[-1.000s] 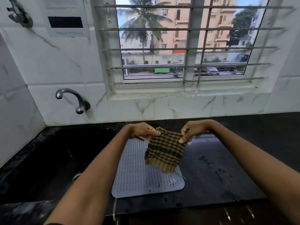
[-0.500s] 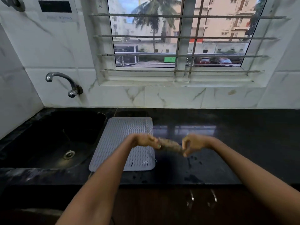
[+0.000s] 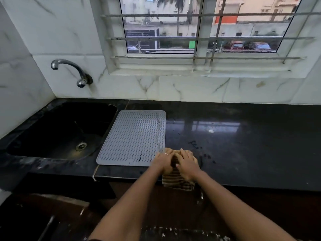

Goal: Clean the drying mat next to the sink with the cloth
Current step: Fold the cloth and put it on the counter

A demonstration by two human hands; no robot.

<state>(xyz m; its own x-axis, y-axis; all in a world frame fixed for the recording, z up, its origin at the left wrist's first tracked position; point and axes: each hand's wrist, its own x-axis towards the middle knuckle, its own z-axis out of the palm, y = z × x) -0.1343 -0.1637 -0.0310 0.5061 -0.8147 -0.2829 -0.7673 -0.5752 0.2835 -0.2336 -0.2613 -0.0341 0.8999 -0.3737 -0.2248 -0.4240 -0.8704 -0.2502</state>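
A grey ribbed drying mat (image 3: 133, 138) lies flat on the black counter just right of the sink. The brown checked cloth (image 3: 175, 181) lies at the counter's front edge, by the mat's near right corner, with its lower part hanging over the edge. My left hand (image 3: 163, 161) and my right hand (image 3: 186, 164) rest side by side on top of the cloth, fingers spread and pressing it down. Most of the cloth is hidden under them.
A black sink (image 3: 64, 131) with a drain sits to the left, a chrome tap (image 3: 69, 70) on the marble wall above it. The glossy black counter (image 3: 243, 145) stretches right, with a few wet marks. A barred window (image 3: 199, 32) is behind.
The cloth was held up spread between both hands, then bunched between them, and now lies on the counter edge under both hands. The view has tilted down and pulled back.
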